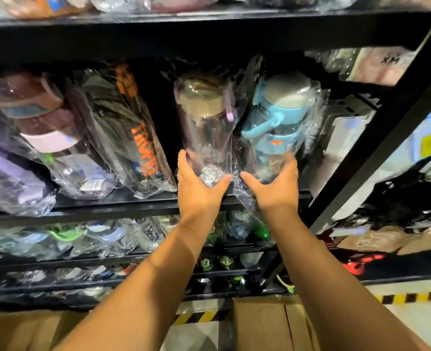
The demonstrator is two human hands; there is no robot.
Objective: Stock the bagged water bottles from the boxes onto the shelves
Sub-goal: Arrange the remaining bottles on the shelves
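Big black rack [209, 34] fills the whole view here, its top tier cut off so only the undersides of some bagged goods show up there. Down at the near edge sit the cardboard boxes [260, 323], brown flaps only, their insides out of sight below the frame. Both bare forearms reach up and away to the middle shelf [108, 201], and that is where the task's goods are: two bagged bottles standing side by side at its front edge, bases near the lip, tops leaning away into the dark. The left hand [199, 188] grips the base of the clear bottle [204, 117], the one with a tan lid and a lilac strap, thumb on the right side and fingers wrapped round the left, their tips lost behind crinkled plastic. Just right of it, bags touching, the right hand [275, 188] cups the foot of the blue bottle [277, 110] with its pale cap and loop handle, thumb left, fingers curled up the right side; the glare on the bag hides how far they wrap. Left of the pair a black bottle with orange lettering [123, 117] lies tilted, the word only half readable, and further left a pink-capped bottle [50, 140] smears into blur. The lower tiers hold more bagged stock [65, 234], too blurred to sort. Far right, yellow-and-black floor tape [409, 297].
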